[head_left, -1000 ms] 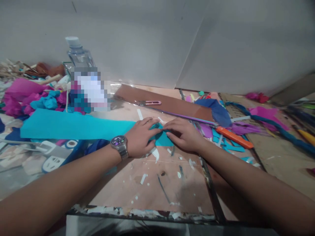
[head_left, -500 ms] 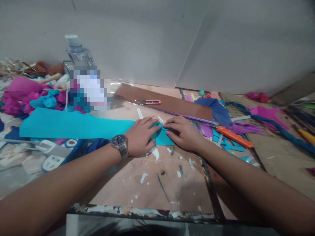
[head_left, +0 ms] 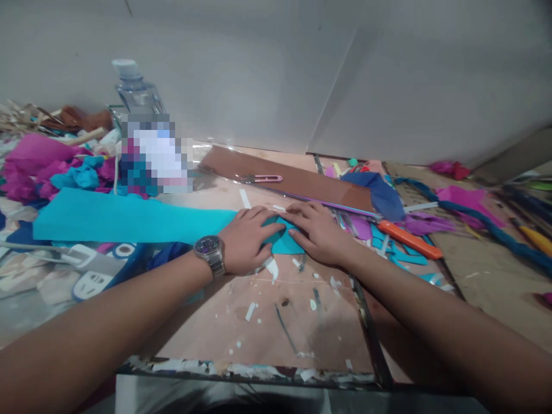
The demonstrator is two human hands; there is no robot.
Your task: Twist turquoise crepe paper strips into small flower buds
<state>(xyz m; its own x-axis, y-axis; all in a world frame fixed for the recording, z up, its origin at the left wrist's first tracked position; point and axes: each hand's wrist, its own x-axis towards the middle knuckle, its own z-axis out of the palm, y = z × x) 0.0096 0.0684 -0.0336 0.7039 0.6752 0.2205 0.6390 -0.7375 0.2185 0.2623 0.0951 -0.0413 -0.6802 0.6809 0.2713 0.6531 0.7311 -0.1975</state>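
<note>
A long turquoise paper strip (head_left: 125, 217) lies across the worktable from the left to the middle. My left hand (head_left: 246, 238), with a metal wristwatch (head_left: 209, 251) on its wrist, presses the strip's right end with fingers stretched flat. My right hand (head_left: 318, 231) lies flat on the same end, its fingertips touching a folded corner of the turquoise paper (head_left: 282, 244). Both hands meet at the fold and grip nothing.
A plastic water bottle (head_left: 138, 121) stands behind the strip. Crumpled magenta and blue paper (head_left: 47, 167) is piled at the left. An orange utility knife (head_left: 409, 240), a small pink cutter (head_left: 261, 179) on a brown board (head_left: 302, 183), and paper scraps (head_left: 431, 224) lie at the right.
My right hand has slid slightly left and away along the fold. The left hand has hardly moved.
</note>
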